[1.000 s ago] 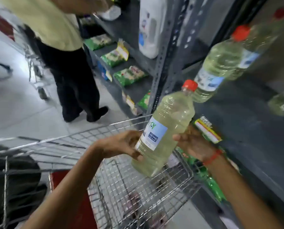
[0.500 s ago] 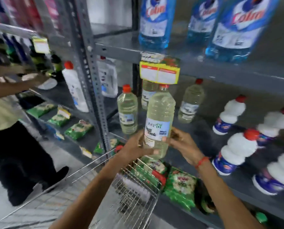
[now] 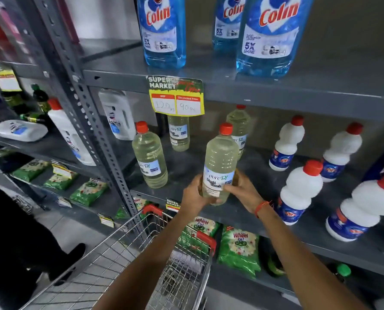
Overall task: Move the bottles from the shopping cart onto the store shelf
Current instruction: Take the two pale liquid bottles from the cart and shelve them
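A clear bottle of pale yellow liquid [image 3: 220,159] with a red cap and a blue-white label stands upright at the front of the grey middle shelf [image 3: 238,217]. My left hand [image 3: 194,195] grips its lower left side and my right hand [image 3: 242,192] its lower right side. Whether its base touches the shelf is hidden by my fingers. Three matching bottles stand on the same shelf: one at the left [image 3: 149,156], one behind the price tag [image 3: 178,136], one right behind the held bottle [image 3: 240,121]. The wire shopping cart [image 3: 123,260] is below my arms.
White bottles with red caps [image 3: 299,191] stand to the right on the same shelf. Blue Colin bottles [image 3: 164,30] fill the shelf above, with a price tag [image 3: 176,97] on its edge. Green detergent packs [image 3: 239,251] lie below. A person in dark trousers [image 3: 14,242] stands at the left.
I have lifted the bottle out of the cart, turned toward the shelf and moved it forward and right over the middle shelf. It went from tilted to upright.
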### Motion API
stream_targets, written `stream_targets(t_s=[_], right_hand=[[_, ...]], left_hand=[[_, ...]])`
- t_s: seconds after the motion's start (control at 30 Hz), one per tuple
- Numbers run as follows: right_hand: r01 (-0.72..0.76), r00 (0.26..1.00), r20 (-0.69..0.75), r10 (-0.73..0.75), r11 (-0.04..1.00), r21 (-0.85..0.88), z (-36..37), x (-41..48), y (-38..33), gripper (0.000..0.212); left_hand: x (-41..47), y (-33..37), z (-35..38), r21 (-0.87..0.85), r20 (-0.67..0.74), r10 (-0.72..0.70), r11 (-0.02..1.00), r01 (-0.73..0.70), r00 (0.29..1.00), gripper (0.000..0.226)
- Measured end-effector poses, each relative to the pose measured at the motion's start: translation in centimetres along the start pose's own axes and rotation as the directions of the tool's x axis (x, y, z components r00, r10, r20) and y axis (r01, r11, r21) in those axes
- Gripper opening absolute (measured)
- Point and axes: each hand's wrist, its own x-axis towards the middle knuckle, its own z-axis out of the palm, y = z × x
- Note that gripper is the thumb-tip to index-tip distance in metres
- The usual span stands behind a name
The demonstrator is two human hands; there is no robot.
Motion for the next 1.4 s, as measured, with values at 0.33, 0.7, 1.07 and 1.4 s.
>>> stream_targets(t_s=[0.33, 0.7, 1.07, 1.4], right_hand=[[-0.032, 0.999, -0.017, 0.032, 0.999, 0.016, 0.1, 0.2, 2.4, 0.06], [0.067, 0.989, -0.13, -0.072, 0.997, -0.039, 1.7, -1.1, 2.9, 0.07], [0.343, 0.636, -0.582, -0.507, 0.861, -0.376, 6.7, -5.0, 0.7, 0.067], [0.306, 0.625, -0.632, -0.457, 0.889, -0.341, 9.0, -3.7, -0.7, 0.089]], left_hand=[[0.7, -2.9, 1.7, -0.007, 0.015, -0.046, 0.999, 0.046, 0.999, 0.091], [-0.3, -2.2, 1.8, -0.015, 0.111, 0.011, 1.0, -0.009, 0.994, 0.112], [-5.1, -1.9, -2.0, 0.075, -0.195, 0.13, 0.99, -0.118, 0.972, 0.073], [-4.8, -1.4, -6.4, 0.125, -0.52, 0.109, 0.991, -0.05, 0.847, 0.078]])
